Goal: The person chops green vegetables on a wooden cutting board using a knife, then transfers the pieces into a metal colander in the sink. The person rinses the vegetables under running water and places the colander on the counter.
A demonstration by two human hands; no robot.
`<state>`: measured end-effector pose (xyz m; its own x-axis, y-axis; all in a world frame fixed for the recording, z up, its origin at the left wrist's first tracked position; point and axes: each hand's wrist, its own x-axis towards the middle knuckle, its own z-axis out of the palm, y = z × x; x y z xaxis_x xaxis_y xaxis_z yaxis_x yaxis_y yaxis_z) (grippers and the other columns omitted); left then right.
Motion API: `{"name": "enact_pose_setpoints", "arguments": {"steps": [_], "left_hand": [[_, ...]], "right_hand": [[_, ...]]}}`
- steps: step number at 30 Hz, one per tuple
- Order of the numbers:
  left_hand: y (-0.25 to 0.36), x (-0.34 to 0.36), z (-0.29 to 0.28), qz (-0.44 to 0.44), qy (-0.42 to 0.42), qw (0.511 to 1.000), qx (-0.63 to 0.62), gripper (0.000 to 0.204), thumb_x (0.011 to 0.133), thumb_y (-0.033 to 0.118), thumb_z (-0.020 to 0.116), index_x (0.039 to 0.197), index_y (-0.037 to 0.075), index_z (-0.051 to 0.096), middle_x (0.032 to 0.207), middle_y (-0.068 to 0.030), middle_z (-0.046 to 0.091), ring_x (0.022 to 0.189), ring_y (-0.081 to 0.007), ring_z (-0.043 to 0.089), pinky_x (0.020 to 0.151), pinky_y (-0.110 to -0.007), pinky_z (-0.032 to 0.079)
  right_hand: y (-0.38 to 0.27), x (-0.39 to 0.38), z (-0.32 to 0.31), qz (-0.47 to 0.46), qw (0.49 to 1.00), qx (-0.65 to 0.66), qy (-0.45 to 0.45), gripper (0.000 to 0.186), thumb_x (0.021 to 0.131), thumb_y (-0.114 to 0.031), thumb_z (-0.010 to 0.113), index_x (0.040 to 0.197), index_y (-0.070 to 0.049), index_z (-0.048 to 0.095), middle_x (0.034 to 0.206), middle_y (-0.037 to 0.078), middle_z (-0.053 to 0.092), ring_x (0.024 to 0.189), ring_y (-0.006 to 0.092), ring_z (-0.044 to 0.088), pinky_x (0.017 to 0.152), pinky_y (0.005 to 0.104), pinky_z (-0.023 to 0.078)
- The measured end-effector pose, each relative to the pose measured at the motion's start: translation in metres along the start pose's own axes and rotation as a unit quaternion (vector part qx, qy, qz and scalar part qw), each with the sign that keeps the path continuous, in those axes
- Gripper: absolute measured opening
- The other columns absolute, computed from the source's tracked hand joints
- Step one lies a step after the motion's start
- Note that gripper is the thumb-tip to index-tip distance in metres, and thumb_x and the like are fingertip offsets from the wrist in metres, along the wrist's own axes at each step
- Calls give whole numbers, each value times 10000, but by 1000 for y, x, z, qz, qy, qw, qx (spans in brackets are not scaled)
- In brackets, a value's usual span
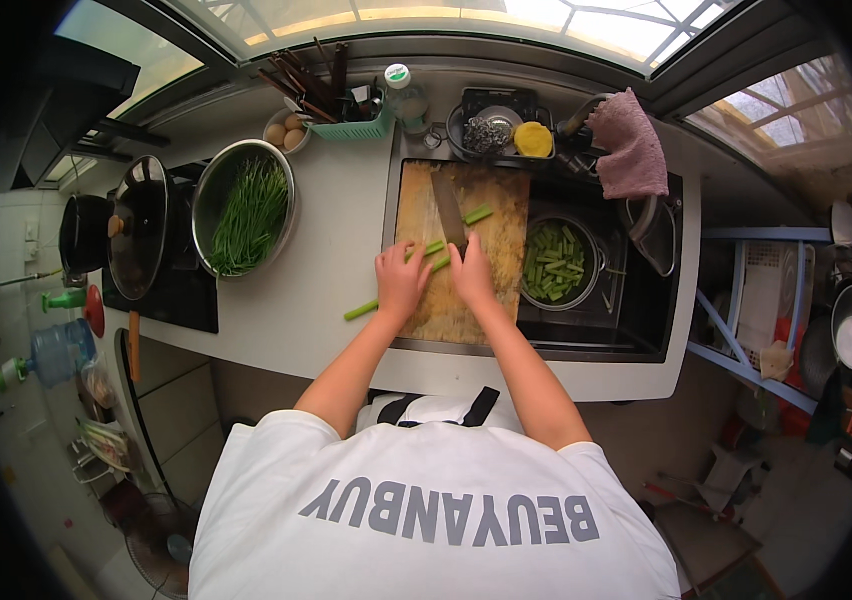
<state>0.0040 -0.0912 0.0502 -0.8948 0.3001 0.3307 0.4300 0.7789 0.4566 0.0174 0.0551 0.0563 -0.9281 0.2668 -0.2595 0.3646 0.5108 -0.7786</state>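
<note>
My left hand [398,282] grips green celery stalks [362,310] on the left half of a worn wooden cutting board [426,325]; one stalk sticks out past the board's left edge onto the counter. My right hand [471,275] is closed on the handle of a broad knife [446,205], whose blade points away from me. Short cut lengths of stalk [476,215] lie just right of the blade. Beside the board, in the dark sink [636,300], a steel pot [589,284] holds many cut green pieces [551,255].
At left stand a bowl of chives [249,210], a small bowl of eggs [286,130] and a lidded pan [136,240]. Behind are a utensil basket [356,125], a bottle [406,100] and a scrubber tray [501,115]. A pink cloth [626,145] hangs at right, near a blue rack [766,235].
</note>
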Motion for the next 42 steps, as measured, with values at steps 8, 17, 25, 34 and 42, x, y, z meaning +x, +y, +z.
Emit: {"name": "enact_pose_setpoints", "arguments": {"steps": [8, 17, 25, 34, 42], "left_hand": [[-6, -31, -14, 47, -174, 983, 24, 281, 712, 153, 751, 970, 72, 672, 956, -75, 598, 867, -245, 551, 754, -368, 405], [32, 60, 23, 10, -128, 991, -39, 378, 781, 106, 674, 1131, 45, 545, 1072, -159, 558, 859, -359, 587, 718, -450, 484], [-8, 56, 54, -106, -66, 989, -79, 288, 865, 176, 635, 1072, 16, 513, 1022, -202, 581, 891, -376, 587, 732, -440, 484], [68, -34, -57, -490, -290, 668, -479, 251, 969, 284, 549, 1035, 43, 538, 792, -75, 610, 551, -134, 565, 494, -249, 475], [371, -71, 17, -237, -709, 506, -430, 313, 967, 320, 550, 1047, 19, 513, 783, -74, 603, 565, -134, 588, 519, -259, 502]], "right_hand": [[3, -45, -40, -33, 975, 167, 141, 243, 939, -237, 571, 981, -18, 472, 710, 136, 575, 657, 253, 597, 604, 363, 446], [50, -144, -100, 50, 983, 104, 143, 238, 921, -223, 606, 951, -31, 468, 681, 136, 566, 604, 240, 575, 581, 341, 448], [112, -217, -118, 131, 918, 186, 324, 245, 931, -204, 587, 1019, 1, 485, 835, 89, 572, 756, 153, 538, 690, 311, 453], [167, -301, -178, 138, 761, 308, 554, 255, 947, -127, 555, 1147, -13, 445, 695, 14, 488, 446, 71, 447, 411, 242, 368], [175, -392, -218, 117, 626, 247, 731, 332, 965, -69, 488, 1256, 0, 343, 627, 29, 465, 462, 80, 423, 422, 242, 366]]}}
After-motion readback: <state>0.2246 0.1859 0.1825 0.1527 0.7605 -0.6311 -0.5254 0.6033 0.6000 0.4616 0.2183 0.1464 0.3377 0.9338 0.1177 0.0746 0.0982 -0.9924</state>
